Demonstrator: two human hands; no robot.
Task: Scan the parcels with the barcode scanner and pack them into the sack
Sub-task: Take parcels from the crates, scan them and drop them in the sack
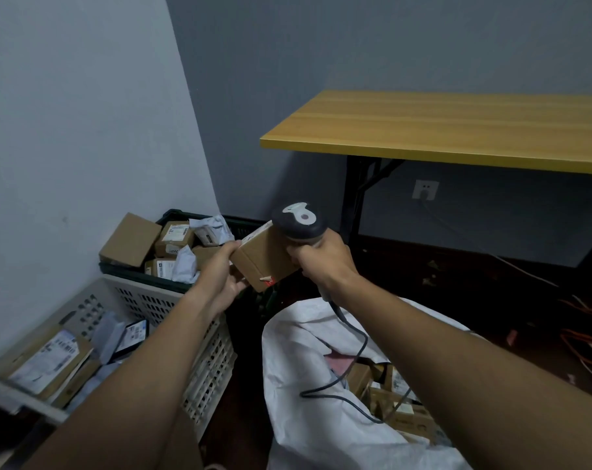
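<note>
The small parcel [262,257] is plain brown cardboard with a white label along its top edge and a red mark at its lower corner. The barcode scanner [299,222] has a dark grey head with a pale grey inlay, and its cable [347,361] is dark grey. The sack [308,415] is white. At 9 o'clock, the near crate [172,301] is pale grey, patterned with slots; the far crate [137,271] is dark green. The surface [457,125] is yellow wood grain on black legs.
</note>
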